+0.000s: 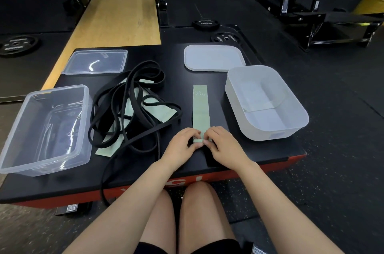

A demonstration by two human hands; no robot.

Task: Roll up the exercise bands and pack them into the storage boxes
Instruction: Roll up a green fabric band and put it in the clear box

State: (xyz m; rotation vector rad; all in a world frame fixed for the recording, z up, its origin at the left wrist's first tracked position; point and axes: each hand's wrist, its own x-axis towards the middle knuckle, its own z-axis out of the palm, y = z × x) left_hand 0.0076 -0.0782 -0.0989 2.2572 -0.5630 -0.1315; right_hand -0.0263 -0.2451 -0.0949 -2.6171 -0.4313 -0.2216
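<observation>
Both hands, L (182, 143) & R (221, 142), pinch green band (200, 108) rolled near end.

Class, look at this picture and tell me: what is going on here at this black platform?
A person sits at the platform rolling up a green band. The left hand and right hand pinch its near end, where the roll has only just begun; the rest lies flat. A tangle of black bands and more green ones waits to the left. The clear box and white box stand open, lids set behind them, with no rolled band visible inside either.
</observation>
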